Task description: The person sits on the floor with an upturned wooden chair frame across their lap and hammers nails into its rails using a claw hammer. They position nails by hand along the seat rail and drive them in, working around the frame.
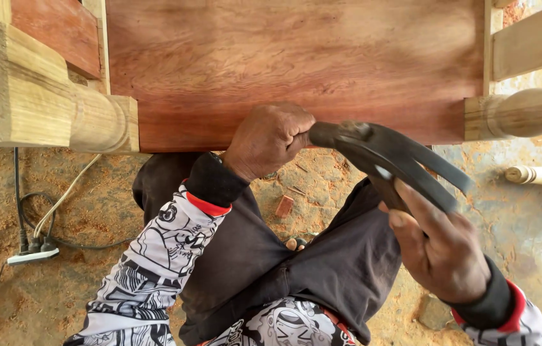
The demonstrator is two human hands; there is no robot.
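Claw hammer (389, 160): dark metal head, long axis running from upper left to lower right, striking end pointing left against the lower edge of the reddish wooden panel (296, 64), forked claw pointing right, handle gripped below the head by the closed right hand (441, 247). Left hand (267, 138): fingers curled shut at the panel's edge just beside the hammer face, whatever they pinch is hidden. Surroundings: pale turned legs (98, 118) at either side of the panel, sawdust-strewn floor (91, 192), white power strip (32, 255) with cables at far left.
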